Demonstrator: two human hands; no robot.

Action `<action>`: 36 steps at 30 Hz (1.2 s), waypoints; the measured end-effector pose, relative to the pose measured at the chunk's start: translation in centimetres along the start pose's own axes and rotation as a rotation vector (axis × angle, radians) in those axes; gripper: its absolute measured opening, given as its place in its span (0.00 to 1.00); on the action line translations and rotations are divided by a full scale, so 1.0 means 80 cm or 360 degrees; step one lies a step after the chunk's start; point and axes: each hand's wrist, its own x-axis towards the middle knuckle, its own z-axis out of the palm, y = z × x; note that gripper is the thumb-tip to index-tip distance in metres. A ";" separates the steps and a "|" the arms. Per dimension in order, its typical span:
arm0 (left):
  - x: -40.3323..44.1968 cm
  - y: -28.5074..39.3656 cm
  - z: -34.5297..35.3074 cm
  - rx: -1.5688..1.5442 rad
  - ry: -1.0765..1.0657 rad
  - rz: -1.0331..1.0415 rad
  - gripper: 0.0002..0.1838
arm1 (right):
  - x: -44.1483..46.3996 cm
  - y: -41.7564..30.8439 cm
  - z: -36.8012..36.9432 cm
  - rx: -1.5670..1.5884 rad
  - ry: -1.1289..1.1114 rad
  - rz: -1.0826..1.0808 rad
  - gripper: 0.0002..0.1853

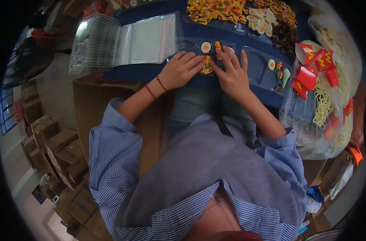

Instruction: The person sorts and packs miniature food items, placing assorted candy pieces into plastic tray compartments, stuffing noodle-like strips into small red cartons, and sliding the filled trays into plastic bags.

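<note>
A small round toy pizza lies between my hands at the dark blue table's near edge. My left hand has its fingers bent together on the pizza's left rim. On the other side my right hand has its fingers apart, with the thumb by the pizza's right rim. Just beyond are a toy egg half and an orange striped toy piece in a clear plastic tray. Another pale piece is partly covered by my right fingers.
Stacked clear trays and clear bags lie left. Piles of toy pizza slices and toy eggs stand behind. At right, a second tray adjoins a plastic bag with red fry boxes and noodles.
</note>
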 end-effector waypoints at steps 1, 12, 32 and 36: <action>0.002 -0.005 0.000 -0.0019 -0.0042 -0.0032 0.19 | 0.005 0.003 -0.001 0.0008 0.0017 0.0010 0.17; -0.010 0.018 -0.005 -0.0156 -0.0065 -0.0265 0.28 | -0.055 0.027 -0.059 0.0004 -0.0377 0.0219 0.39; 0.055 -0.059 -0.015 -0.0226 0.0287 -0.0849 0.16 | 0.096 0.078 -0.021 0.0374 0.0073 0.0204 0.11; 0.106 -0.130 0.055 -0.0326 0.0081 -0.1029 0.10 | 0.180 0.093 0.058 0.0217 -0.0029 0.0350 0.11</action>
